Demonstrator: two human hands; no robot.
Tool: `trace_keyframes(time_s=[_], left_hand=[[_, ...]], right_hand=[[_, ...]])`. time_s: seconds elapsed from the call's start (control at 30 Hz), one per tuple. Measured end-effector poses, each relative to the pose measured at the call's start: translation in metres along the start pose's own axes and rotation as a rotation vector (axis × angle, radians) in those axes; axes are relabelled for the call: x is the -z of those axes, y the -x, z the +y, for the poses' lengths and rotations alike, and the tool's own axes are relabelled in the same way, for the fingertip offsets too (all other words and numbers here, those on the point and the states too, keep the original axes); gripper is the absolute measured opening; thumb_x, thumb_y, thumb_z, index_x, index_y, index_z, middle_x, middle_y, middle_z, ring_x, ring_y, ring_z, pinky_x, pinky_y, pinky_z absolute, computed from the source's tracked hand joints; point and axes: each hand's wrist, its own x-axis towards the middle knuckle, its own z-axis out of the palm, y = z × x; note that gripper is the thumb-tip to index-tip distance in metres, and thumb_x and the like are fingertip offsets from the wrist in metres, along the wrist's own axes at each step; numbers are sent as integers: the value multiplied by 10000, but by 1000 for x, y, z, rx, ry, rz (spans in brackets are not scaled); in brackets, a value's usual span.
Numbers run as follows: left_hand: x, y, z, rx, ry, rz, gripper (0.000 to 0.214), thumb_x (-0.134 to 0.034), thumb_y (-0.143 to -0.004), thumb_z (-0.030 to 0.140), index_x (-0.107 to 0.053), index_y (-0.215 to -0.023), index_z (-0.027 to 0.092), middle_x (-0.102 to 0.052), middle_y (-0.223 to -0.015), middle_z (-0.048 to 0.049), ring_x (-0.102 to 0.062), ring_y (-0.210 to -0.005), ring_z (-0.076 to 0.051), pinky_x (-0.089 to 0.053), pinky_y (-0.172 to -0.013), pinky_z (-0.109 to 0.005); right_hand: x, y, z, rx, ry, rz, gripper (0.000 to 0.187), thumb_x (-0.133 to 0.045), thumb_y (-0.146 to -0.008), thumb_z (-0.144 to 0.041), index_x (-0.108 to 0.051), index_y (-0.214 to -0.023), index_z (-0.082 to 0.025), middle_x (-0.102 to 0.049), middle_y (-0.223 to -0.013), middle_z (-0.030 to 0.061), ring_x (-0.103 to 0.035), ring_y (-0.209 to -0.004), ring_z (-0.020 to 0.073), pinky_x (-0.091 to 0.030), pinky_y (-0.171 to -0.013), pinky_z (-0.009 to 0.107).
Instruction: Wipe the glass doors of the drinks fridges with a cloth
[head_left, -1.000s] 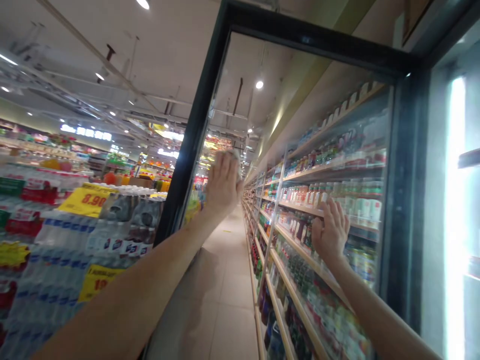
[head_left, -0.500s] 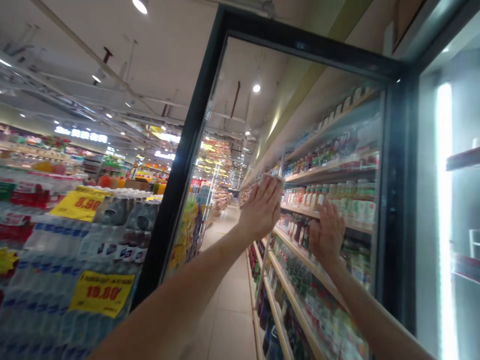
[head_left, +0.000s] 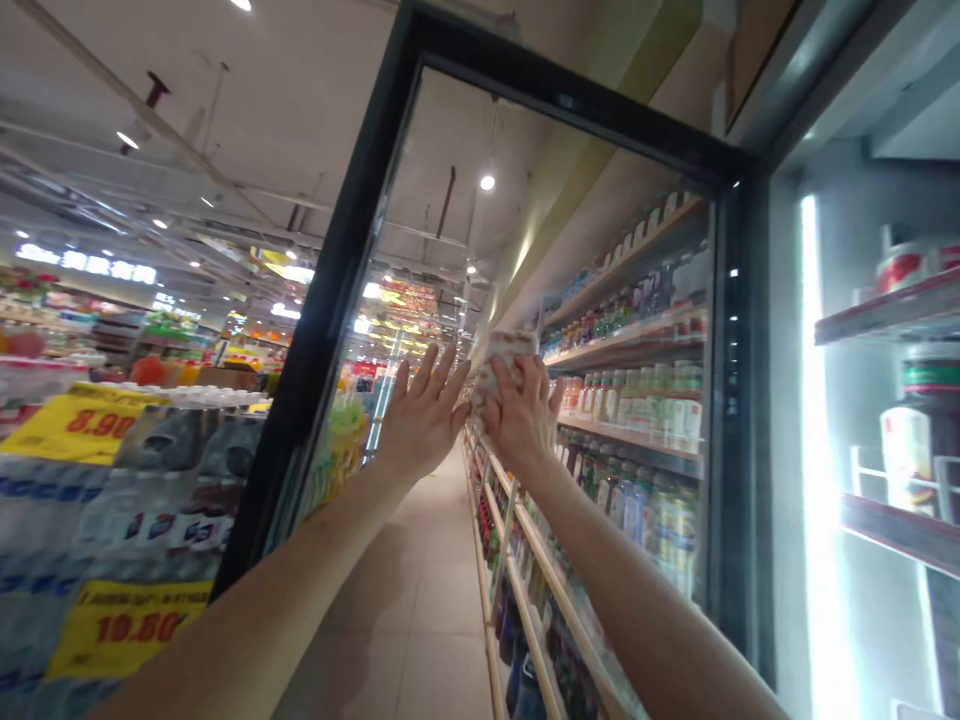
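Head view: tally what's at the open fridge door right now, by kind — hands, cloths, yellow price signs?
Hands on the glass door: 2, left hand and right hand
Cloths: 1, cloth under the right hand's fingers
Yellow price signs: 2, upper sign and lower sign
Total: 5

The open glass door [head_left: 600,330] stands straight ahead as a flat barrier, its black frame [head_left: 315,330] closing off the left edge. To the right, the lit cooler shelves [head_left: 892,310] leave open gaps between their levels, partly filled by bottles [head_left: 911,450]. Left of the frame, stacked water packs [head_left: 112,500] block the way low down.
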Motion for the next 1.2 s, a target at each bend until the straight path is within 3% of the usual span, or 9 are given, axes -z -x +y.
trace_keyframes(time_s=[0.2,0.27,0.33,0.47,0.53,0.73,0.8,0.97,1.2], left_hand=[[-2,3,8,-51,-191,-49,517,-357,-923,363,-328,-1401,167,-320,-1478,-95,-215,-1395,-261,-181,-1134,-498],[-5,1,9,-46,-222,-67,509,-348,-927,349,-335,-1396,154,-284,-1493,-95,-215,-1394,-273,-189,-1127,-506],[-8,1,9,-32,-241,-67,507,-343,-930,335,-327,-1400,147,-271,-1497,-96,-211,-1395,-273,-190,-1125,-505],[-11,18,13,-2,-248,-60,505,-332,-934,328,-330,-1400,134,-301,-1483,-103,-218,-1394,-262,-194,-1125,-476],[-8,38,15,-41,-234,-77,526,-346,-928,362,-326,-1405,141,-321,-1474,-100,-217,-1395,-254,-170,-1135,-467],[1,79,15,-135,-199,-147,599,-387,-899,459,-314,-1415,161,-347,-1463,-93,-235,-1391,-238,-99,-1159,-437],[-1,78,13,-120,-187,-168,616,-386,-898,462,-283,-1426,163,-333,-1470,-95,-215,-1398,-236,-96,-1158,-439],[-9,80,16,-67,-145,-167,622,-380,-907,437,-219,-1446,172,-298,-1484,-100,-196,-1403,-228,-113,-1152,-439],[-17,116,38,-9,-160,-105,685,-405,-899,400,-119,-1462,134,-275,-1483,-139,-120,-1416,-247,-82,-1148,-475]], right_hand=[[35,7,130,-377,112,37,539,-308,-906,-379,-356,-1403,-176,-275,-1483,172,-218,-1366,359,-189,-1030,654],[42,11,149,-488,143,99,566,-258,-917,-355,-339,-1407,-83,-264,-1465,252,-216,-1359,392,-177,-1016,666],[36,14,133,-457,147,104,560,-277,-910,-339,-366,-1393,-72,-276,-1464,247,-208,-1366,380,-174,-1038,636],[6,20,62,-31,129,-27,483,-388,-880,-326,-441,-1355,-260,-338,-1481,54,-219,-1389,242,-150,-1120,502],[3,27,62,78,149,-43,478,-374,-888,-307,-433,-1360,-264,-329,-1488,58,-211,-1395,240,-136,-1115,529],[35,66,149,-441,248,86,532,-327,-879,-272,-372,-1404,-206,-320,-1479,150,-216,-1383,339,-179,-1026,667],[31,81,130,-376,235,76,533,-339,-868,-254,-387,-1397,-203,-337,-1472,143,-214,-1386,322,-196,-1047,625],[4,111,53,51,142,-39,474,-383,-887,-289,-452,-1351,-222,-364,-1466,94,-220,-1394,250,-180,-1105,512],[19,135,101,-474,224,111,538,-329,-909,-315,-343,-1415,-133,-278,-1484,209,-200,-1389,347,-212,-1030,637]])
